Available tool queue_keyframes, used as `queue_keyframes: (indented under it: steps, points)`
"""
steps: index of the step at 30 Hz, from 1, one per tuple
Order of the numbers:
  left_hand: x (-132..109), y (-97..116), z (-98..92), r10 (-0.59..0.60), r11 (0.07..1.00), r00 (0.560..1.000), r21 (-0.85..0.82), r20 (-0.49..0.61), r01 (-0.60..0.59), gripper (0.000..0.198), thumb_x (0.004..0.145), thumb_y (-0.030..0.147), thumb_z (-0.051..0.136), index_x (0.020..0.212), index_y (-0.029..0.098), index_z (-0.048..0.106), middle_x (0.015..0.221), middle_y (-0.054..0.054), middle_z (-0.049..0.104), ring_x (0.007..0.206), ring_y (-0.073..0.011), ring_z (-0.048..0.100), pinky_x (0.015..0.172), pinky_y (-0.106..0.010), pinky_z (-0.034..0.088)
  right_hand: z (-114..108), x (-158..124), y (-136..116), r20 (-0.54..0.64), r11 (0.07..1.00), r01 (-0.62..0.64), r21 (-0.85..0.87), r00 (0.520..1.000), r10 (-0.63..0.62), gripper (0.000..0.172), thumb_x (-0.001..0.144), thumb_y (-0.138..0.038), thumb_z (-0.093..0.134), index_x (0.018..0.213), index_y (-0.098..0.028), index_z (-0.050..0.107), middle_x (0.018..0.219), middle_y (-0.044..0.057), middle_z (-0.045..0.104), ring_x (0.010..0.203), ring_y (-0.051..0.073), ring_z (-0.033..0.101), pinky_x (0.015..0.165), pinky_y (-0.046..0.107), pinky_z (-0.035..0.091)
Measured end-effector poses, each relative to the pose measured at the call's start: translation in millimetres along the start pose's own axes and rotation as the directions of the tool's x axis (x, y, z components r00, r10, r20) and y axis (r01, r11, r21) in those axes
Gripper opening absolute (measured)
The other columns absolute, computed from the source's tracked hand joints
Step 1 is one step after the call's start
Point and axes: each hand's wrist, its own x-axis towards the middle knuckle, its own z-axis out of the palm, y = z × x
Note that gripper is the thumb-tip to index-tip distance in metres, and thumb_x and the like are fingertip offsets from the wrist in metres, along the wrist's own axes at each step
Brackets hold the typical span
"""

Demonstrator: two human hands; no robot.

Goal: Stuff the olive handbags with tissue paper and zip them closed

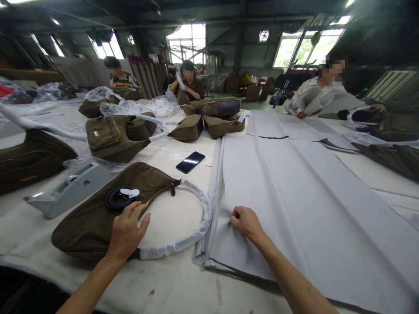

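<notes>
An olive-brown shoulder bag [94,218] lies flat on the table in front of me, its strap [196,226] wrapped in white paper and curving to the right. My left hand [127,229] rests on the bag by the zipper, fingers spread, holding nothing. Just beyond those fingers a coiled dark belt [119,198] with a white tag sits on the bag. On the stack of large grey-white paper sheets [278,196] at right, my right hand [245,221] has its fingers curled together at the left edge, pinching the top sheet, which puckers there.
A grey tape dispenser [75,187] stands left of the bag, and a phone [190,162] lies beyond it. More olive bags [113,137] with plastic wrapping cover the far left. Several people work across the table; one at right [322,96] handles paper.
</notes>
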Motion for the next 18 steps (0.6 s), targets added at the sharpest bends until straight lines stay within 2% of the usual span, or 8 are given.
queue_keyframes:
  steps: [3,5,8,11,13,16,18]
  points:
    - [9.3,41.6,-11.5,-0.076,0.934,0.993,-0.343,0.088,0.102,0.031,0.089,0.039,0.044,0.106,0.016,0.056,0.110,-0.009,0.058,0.078,-0.0176,0.057,0.080,-0.036,0.043,-7.6,-0.2,24.7,0.044,0.975,-0.017,0.221,0.999,0.007,0.011,0.068,-0.021,0.043,0.062,-0.016,0.051,0.057,-0.002,0.050,0.056,0.012,0.047,0.055,0.022,0.035]
    - [22.0,76.3,-17.1,-0.102,0.808,0.977,-0.556,0.190,0.192,0.028,0.087,0.040,0.047,0.101,0.018,0.058,0.101,-0.006,0.061,0.078,-0.0169,0.057,0.079,-0.032,0.044,-9.6,-1.4,34.0,0.082,0.937,-0.046,0.346,0.996,0.019,0.012,0.068,-0.026,0.041,0.064,-0.017,0.048,0.054,-0.003,0.047,0.051,0.010,0.042,0.050,0.020,0.033]
    - [46.5,128.9,-21.7,-0.096,0.582,0.940,-0.748,0.326,0.319,0.023,0.085,0.037,0.050,0.093,0.020,0.062,0.096,-0.004,0.064,0.087,-0.0182,0.058,0.080,-0.029,0.045,-9.6,-1.8,38.2,0.137,0.884,-0.084,0.460,0.990,0.023,0.013,0.065,-0.028,0.042,0.064,-0.017,0.048,0.052,-0.003,0.047,0.050,0.010,0.042,0.050,0.020,0.033]
    - [69.9,172.0,-19.9,-0.062,0.352,0.909,-0.844,0.411,0.406,0.023,0.084,0.037,0.052,0.092,0.019,0.064,0.090,-0.004,0.065,0.087,-0.0185,0.060,0.081,-0.029,0.045,-9.7,-1.5,38.0,0.176,0.868,-0.113,0.483,0.984,0.030,0.015,0.064,-0.028,0.044,0.064,-0.016,0.052,0.052,-0.002,0.051,0.049,0.010,0.045,0.048,0.020,0.035]
    - [81.8,192.0,-12.2,-0.047,0.202,0.882,-0.861,0.468,0.467,0.027,0.085,0.039,0.050,0.094,0.017,0.064,0.088,-0.005,0.064,0.085,-0.0187,0.060,0.081,-0.030,0.046,-10.2,-0.5,35.3,0.161,0.882,-0.120,0.457,0.986,0.051,0.015,0.066,-0.029,0.044,0.065,-0.016,0.052,0.053,0.000,0.053,0.048,0.012,0.048,0.048,0.022,0.037]
    - [90.1,208.3,11.1,-0.143,-0.006,0.833,-0.842,0.535,0.539,0.037,0.088,0.046,0.043,0.095,0.014,0.061,0.094,-0.009,0.063,0.088,-0.0200,0.060,0.079,-0.032,0.048,-8.7,6.7,20.1,0.026,0.922,-0.085,0.378,0.996,0.081,0.019,0.072,-0.031,0.044,0.076,-0.016,0.054,0.072,0.006,0.060,0.061,0.016,0.055,0.061,0.028,0.044]
    - [88.0,211.5,30.3,-0.253,-0.087,0.785,-0.821,0.566,0.564,0.041,0.088,0.049,0.040,0.096,0.014,0.059,0.102,-0.010,0.060,0.089,-0.0199,0.060,0.076,-0.032,0.049,-5.4,17.4,1.5,-0.111,0.980,-0.051,0.191,0.991,0.073,0.030,0.076,-0.037,0.048,0.093,-0.014,0.056,0.096,0.012,0.060,0.079,0.023,0.058,0.073,0.035,0.045]
